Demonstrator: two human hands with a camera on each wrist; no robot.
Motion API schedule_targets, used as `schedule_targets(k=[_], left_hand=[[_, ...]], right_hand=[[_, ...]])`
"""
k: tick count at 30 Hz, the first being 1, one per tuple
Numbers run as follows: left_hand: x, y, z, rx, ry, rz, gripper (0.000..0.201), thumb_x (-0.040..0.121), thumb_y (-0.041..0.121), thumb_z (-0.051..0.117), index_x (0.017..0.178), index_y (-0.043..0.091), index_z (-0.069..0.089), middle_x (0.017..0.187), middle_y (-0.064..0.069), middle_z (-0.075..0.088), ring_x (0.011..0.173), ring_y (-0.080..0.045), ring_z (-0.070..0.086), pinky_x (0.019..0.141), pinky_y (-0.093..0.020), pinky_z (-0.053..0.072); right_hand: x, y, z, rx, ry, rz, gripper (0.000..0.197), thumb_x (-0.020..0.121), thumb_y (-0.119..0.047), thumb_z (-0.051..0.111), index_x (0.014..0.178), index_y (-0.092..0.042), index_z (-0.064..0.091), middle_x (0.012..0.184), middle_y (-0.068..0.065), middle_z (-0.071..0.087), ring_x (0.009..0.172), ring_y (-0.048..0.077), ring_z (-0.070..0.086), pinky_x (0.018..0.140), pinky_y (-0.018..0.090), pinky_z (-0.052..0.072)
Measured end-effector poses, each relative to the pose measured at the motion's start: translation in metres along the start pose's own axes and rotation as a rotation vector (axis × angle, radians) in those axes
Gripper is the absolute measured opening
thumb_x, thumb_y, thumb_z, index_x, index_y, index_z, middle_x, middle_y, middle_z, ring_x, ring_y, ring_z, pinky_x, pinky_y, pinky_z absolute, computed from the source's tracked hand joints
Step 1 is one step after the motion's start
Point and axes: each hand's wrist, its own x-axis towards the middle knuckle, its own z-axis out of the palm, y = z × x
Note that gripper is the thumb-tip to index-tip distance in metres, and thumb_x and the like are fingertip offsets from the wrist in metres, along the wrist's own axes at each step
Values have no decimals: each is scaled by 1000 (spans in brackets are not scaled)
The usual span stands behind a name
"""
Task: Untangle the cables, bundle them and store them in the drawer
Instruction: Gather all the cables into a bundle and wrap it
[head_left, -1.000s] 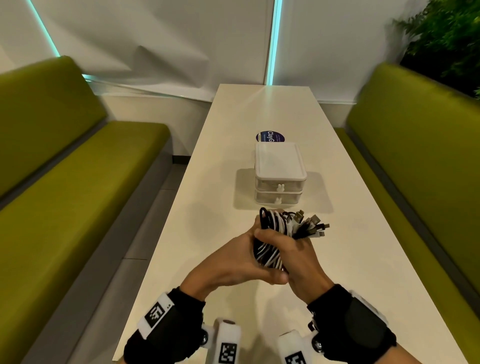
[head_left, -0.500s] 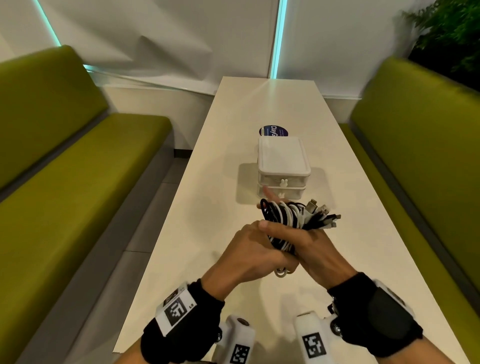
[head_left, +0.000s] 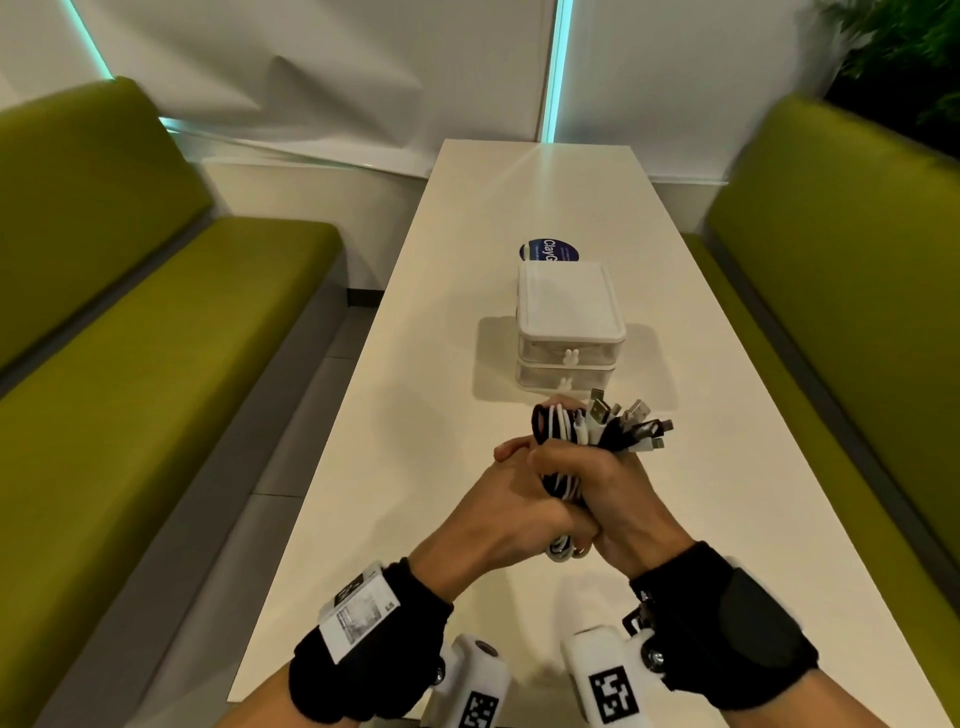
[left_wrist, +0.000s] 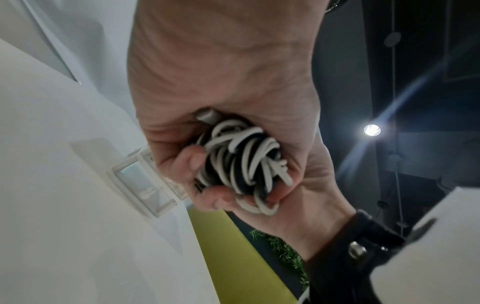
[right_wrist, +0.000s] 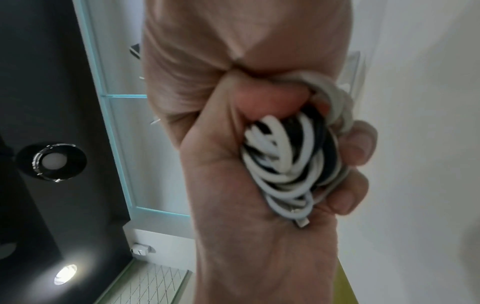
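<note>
Black and white cables (head_left: 566, 470) are already bundled, clasped by both the left hand (head_left: 511, 512) and right hand (head_left: 621, 501) above the table (head_left: 405, 415) (plugs fanned out). Both drawers (head_left: 566, 371) look closed, so storing remains.

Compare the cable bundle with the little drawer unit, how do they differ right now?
The cable bundle is gripped above the table by the left hand and right hand; the drawer unit stands untouched on the table. The bundle mixes black and white loops; the unit is white and boxy, with both drawers shut. Both sit along the table's middle.
</note>
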Motion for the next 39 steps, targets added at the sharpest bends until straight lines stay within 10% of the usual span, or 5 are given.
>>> schedule_targets(k=[7, 19, 25, 30, 39], left_hand=[[-6, -2, -18, -58, -225, 25, 29, 74, 16, 79, 92, -1, 65, 85, -23, 67, 74, -26, 62, 72, -43, 53], [-8, -8, -1, 46, 59, 73, 34, 60, 8, 65, 84, 29, 54, 65, 11, 59, 60, -9, 58, 54, -29, 47], [1, -7, 12, -75, 126, 165, 25, 52, 4, 61, 70, 19, 54, 66, -10, 60, 61, -24, 60, 53, -41, 50], [11, -11, 23, -64, 230, 156, 19, 42, 9, 56, 56, -2, 49, 58, -19, 57, 59, -36, 58, 49, -45, 47], [29, -20, 36, -171, 191, 23, 6, 40, 11, 54, 39, 15, 49, 46, -5, 53, 47, -20, 52, 46, -26, 39]], right_hand=[[-2, 1, 1, -160, 6, -35, 12, 63, -7, 60, 74, -11, 64, 87, 16, 74, 89, 31, 71, 68, 42, 55], [-12, -8, 8, -69, -9, -70, 17, 68, -6, 74, 69, -23, 71, 91, 17, 73, 97, 35, 70, 96, 54, 51], [-9, -5, 7, -100, 147, 15, 10, 54, -14, 75, 60, -17, 68, 88, 29, 68, 92, 38, 68, 61, 33, 50], [-2, -10, 3, -67, 153, 74, 26, 71, 2, 61, 51, -14, 62, 75, 17, 72, 78, 25, 71, 68, 35, 50], [14, 1, -17, -41, 240, 156, 17, 77, 8, 51, 65, -4, 50, 75, 20, 72, 69, 25, 70, 58, 30, 50]])
